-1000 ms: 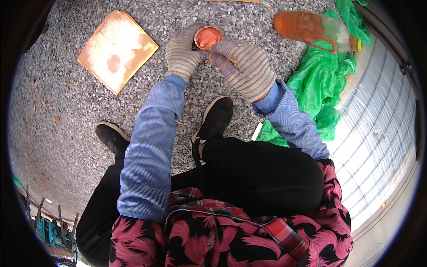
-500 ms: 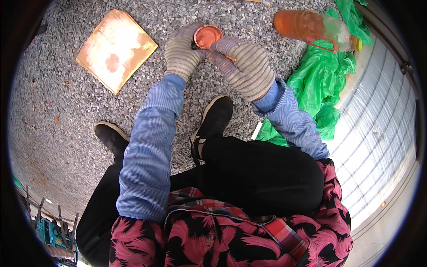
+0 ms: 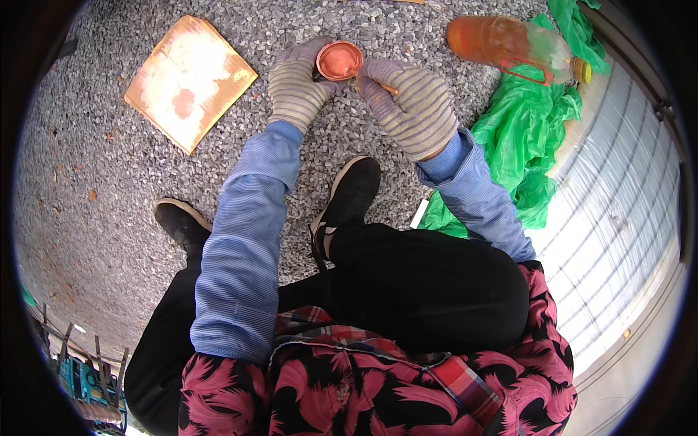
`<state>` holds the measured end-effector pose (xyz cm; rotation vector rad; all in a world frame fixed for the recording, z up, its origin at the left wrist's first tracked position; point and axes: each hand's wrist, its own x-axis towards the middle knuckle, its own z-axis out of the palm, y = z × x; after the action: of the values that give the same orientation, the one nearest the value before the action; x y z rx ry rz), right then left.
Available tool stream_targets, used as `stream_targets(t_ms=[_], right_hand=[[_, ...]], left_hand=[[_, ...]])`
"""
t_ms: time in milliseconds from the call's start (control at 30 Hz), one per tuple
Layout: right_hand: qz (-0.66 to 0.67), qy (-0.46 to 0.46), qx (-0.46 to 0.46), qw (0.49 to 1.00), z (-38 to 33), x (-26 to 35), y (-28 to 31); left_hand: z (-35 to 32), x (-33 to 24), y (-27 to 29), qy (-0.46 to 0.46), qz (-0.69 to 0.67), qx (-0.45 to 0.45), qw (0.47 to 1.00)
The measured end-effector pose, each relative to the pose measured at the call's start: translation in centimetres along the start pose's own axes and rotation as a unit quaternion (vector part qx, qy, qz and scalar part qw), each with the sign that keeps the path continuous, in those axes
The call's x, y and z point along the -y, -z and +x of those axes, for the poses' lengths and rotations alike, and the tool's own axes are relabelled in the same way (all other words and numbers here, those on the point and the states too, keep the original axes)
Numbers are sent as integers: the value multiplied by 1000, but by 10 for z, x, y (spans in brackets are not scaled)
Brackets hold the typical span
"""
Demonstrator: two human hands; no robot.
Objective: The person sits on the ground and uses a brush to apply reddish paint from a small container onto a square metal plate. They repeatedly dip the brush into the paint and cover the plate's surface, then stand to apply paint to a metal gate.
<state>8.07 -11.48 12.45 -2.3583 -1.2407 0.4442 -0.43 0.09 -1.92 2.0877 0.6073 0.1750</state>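
Observation:
My left hand [image 3: 297, 83], in a grey striped work glove, is closed around a small round clay-coloured cup [image 3: 339, 60] over the gravel. Orange-brown paste or liquid lies inside the cup. Gloved the same way, my right hand [image 3: 413, 102] pinches a thin orange-brown stick [image 3: 393, 91]; its tip is at the cup's right rim. Most of the stick is hidden by the fingers, so I cannot tell its exact kind.
A square board [image 3: 190, 80] with pale smears lies on the gravel [image 3: 94, 160] at left. To the right, a handled plastic bottle [image 3: 502, 43] of orange liquid lies on its side beside a crumpled green plastic sheet [image 3: 520, 138]. A white sheeted surface [image 3: 618, 196] borders the right.
My right hand has drawn slightly to the right with the stick, uncovering more of the cup's rim. My left hand and the cup have stayed put.

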Motion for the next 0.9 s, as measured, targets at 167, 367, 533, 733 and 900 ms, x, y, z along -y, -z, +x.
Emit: stream_targets(t_ms=[167,367,533,733,900], right_hand=[[59,43,-16,997,7,1,-10],[20,-4,-23,1000,11,-12,1],[-7,40,-15,999,2,-6,-5],[24,59,-38,997,16,-6,-5],[32,-24,1,999,7,-12,6]], left_hand=[[-2,4,-1,-8,16,-13,1000],[0,-2,0,0,10,12,1000],[-3,4,1,-11,21,-6,1000],[-1,3,-2,7,-11,3,1000],[-2,-3,1,-3,3,-7,1000]])
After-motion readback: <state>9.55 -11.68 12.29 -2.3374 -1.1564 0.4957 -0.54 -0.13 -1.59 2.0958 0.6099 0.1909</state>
